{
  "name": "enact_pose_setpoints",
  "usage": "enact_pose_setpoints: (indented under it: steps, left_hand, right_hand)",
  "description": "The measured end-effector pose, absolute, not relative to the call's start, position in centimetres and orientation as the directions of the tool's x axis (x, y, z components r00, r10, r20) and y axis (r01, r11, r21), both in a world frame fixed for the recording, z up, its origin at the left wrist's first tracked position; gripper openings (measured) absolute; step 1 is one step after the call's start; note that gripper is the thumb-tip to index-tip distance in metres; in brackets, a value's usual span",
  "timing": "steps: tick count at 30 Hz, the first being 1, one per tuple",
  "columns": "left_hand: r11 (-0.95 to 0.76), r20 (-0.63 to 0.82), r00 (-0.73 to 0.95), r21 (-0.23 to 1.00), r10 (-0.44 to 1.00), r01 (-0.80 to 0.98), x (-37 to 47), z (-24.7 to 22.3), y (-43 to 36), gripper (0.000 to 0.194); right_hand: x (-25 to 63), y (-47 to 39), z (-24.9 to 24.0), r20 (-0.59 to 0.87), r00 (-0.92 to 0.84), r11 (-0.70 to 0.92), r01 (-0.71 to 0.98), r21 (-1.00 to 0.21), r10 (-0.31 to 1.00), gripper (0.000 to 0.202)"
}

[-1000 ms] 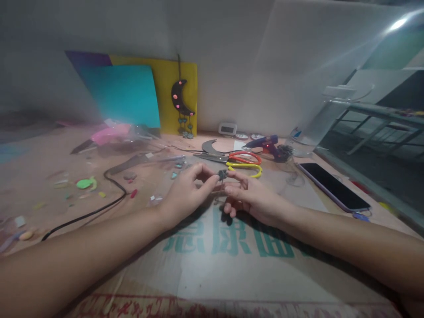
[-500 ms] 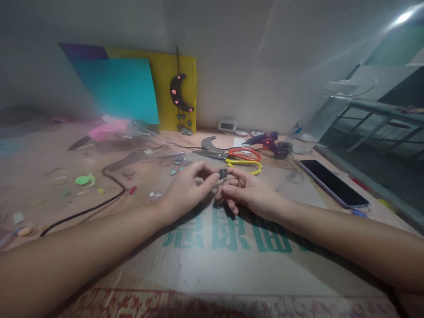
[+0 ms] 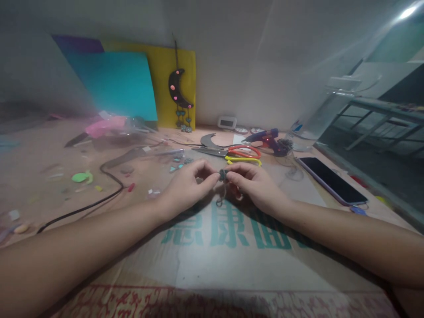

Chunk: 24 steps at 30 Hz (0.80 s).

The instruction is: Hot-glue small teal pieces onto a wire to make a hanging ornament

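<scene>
Small grey piece (image 3: pixel 223 175) between the 2 hands (image 3: pixel 187 187).

The scissor blades (image 3: pixel 213 153) look metal, phone (image 3: pixel 333 180) glossy.

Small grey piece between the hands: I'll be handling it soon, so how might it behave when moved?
The small grey piece is probably light: the left hand and right hand merely pinch it. The thin strand below looks floppy, curling at its end, so it may swing.

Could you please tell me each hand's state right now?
Left hand: closed, pinching one side of a small dark grey lumpy piece.
Right hand: closed, pinching the piece's other side.
</scene>
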State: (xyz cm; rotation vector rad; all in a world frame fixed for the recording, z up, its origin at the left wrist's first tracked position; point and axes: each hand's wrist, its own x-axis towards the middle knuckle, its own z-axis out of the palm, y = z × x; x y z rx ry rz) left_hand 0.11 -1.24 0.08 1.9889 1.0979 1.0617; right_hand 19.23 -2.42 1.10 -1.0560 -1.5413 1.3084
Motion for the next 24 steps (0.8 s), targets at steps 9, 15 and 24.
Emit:
enact_pose_setpoints:
  steps: [9,15,24]
  left_hand:
    - [-0.499,0.367,0.37,0.779,0.853,0.379,0.27,0.32,-1.53,0.015]
    - [-0.546,0.401,0.391,0.736,0.828,0.4,0.24,0.23,-1.59,0.016]
    - [-0.446,0.312,0.363,0.811,0.878,0.38,0.21,0.34,-1.33,0.017]
  right_hand:
    - [19.0,-2.77,1.38,0.052,-0.31,0.088,0.105,-0.991,0.949,0.021]
    - [18.96,-2.64,1.44,0.053,-0.326,0.093,0.108,-0.99,0.944,0.023]
    - [19.16,-2.51,1.22,0.081,-0.308,0.127,0.132,-0.983,0.948,0.024]
